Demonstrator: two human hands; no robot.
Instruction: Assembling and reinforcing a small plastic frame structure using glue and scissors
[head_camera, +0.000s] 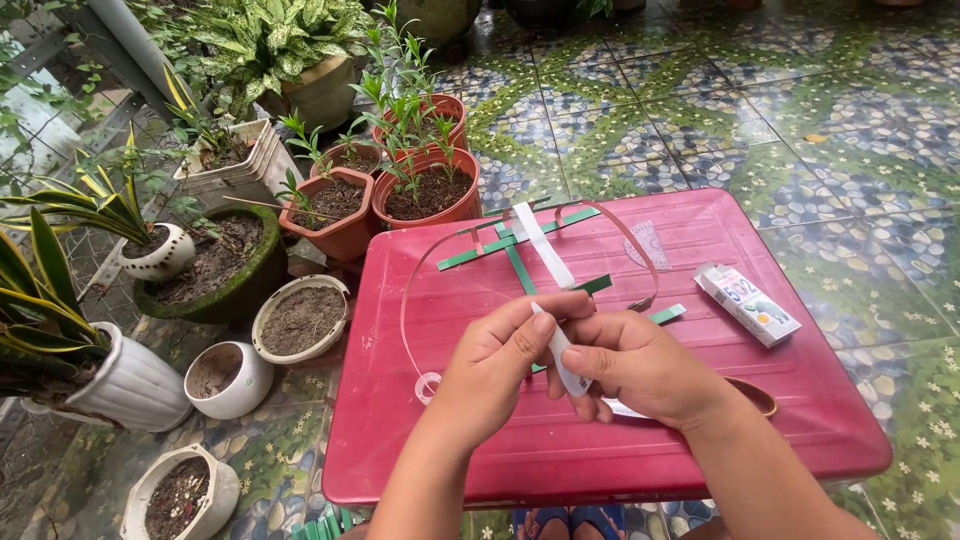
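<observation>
I see both hands meeting over the red plastic lid (700, 420). My right hand (640, 365) is clenched around a small white glue tube (565, 362), while my left hand (497, 362) pinches its upper end between thumb and fingertips. Green paper strips (520, 242) and a white strip (545, 245) lie beyond, with a small carton (748, 303) to the right.

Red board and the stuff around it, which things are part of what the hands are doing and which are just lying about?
In use:
left hand
right hand
small white tube held by both
green strips
white strip
red board

Lying about:
small carton
flower pots
tiled floor
</observation>
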